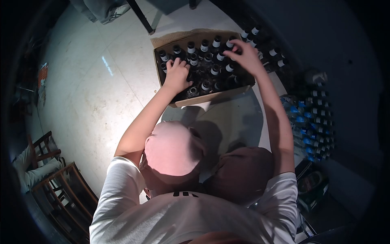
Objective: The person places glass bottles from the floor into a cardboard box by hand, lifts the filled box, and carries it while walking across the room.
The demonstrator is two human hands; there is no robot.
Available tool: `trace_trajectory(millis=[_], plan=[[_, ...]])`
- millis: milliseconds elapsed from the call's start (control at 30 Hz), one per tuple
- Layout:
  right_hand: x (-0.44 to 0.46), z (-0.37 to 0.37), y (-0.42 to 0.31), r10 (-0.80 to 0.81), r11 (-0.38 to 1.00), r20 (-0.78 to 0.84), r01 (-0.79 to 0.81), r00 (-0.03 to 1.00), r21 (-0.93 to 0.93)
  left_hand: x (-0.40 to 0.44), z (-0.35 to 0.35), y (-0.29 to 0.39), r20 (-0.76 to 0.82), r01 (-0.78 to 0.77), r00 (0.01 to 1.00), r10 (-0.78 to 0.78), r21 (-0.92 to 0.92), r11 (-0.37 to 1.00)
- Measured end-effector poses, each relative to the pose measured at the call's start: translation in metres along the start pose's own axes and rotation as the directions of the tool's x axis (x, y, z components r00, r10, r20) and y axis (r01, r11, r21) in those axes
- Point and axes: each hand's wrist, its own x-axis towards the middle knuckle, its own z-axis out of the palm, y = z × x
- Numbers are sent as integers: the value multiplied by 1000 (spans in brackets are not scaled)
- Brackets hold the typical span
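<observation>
A cardboard box (211, 97) stands on the floor in front of me. It is filled with several dark glass bottles (204, 45), upright, most with pale neck labels. My left hand (177, 77) lies over the left side of the box among the bottle necks. Its fingers are spread and the thumb is apart; what lies under the palm is hidden. Over the far right corner is my right hand (243, 57), fingers curved with a gap to the thumb. It is close to bottle necks there; whether it touches one I cannot tell.
More dark bottles (274, 52) stand right of the box. Further back along the right side are several bottles with blue parts (313, 130). A wooden chair (67, 191) is at the lower left, and a dark table leg (142, 18) stands beyond the box.
</observation>
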Motion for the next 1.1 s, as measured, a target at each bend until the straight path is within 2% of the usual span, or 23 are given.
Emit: trace_trajectory(millis=[100, 167, 200, 300, 367, 433, 467, 533, 567, 633, 700, 800, 900, 967, 1100], plan=[[-3, -20, 31, 180, 970, -192, -142, 965, 197, 0, -19, 4, -93, 45, 994, -48, -39, 998], [-9, -23, 51, 334, 929, -224, -281, 916, 240, 4, -38, 8, -129, 36, 990, -48, -93, 995], [-16, -23, 59, 263, 953, -215, -218, 941, 212, 7, -47, 11, -155, 20, 987, -39, -124, 992], [-34, -16, 69, 187, 962, -23, -178, 982, 209, 19, -66, 28, -193, -26, 981, -12, -194, 981], [-43, -12, 68, 154, 985, 125, -162, 980, 57, 26, -69, 42, -230, -101, 972, 42, -247, 964], [-51, -1, 54, 13, 995, 245, 12, 969, -97, 34, -70, 56, -233, -139, 970, 71, -288, 947], [-56, 6, 48, 15, 995, 241, 9, 970, -98, 36, -70, 61, -237, -137, 969, 66, -296, 945], [-65, 21, 39, -183, 879, 183, 244, 966, -410, 36, -65, 66, -253, -139, 965, 63, -296, 945], [-65, 29, 39, -180, 880, 176, 239, 968, -410, 35, -63, 68, -270, -140, 961, 58, -297, 945], [-66, 47, 45, 59, 854, 227, 69, 972, -515, 29, -59, 70, -262, -150, 963, 64, -324, 934], [-67, 64, 60, 49, 875, 172, 41, 984, -483, 24, -53, 69, -250, -147, 966, 59, -349, 925], [-65, 65, 56, 37, 842, 101, 24, 994, -539, 22, -51, 65, -232, -134, 971, 51, -359, 924], [-66, 50, 32, 99, 886, 144, -21, 985, -464, 20, -48, 62, -218, -120, 975, 41, -367, 923], [-65, 45, 17, 214, 887, 256, -78, 943, -454, 19, -45, 61, -221, -124, 974, 43, -368, 922], [-58, 44, 32, 253, 891, 244, -128, 936, -436, 20, -44, 61, -206, -119, 978, 41, -380, 917]])
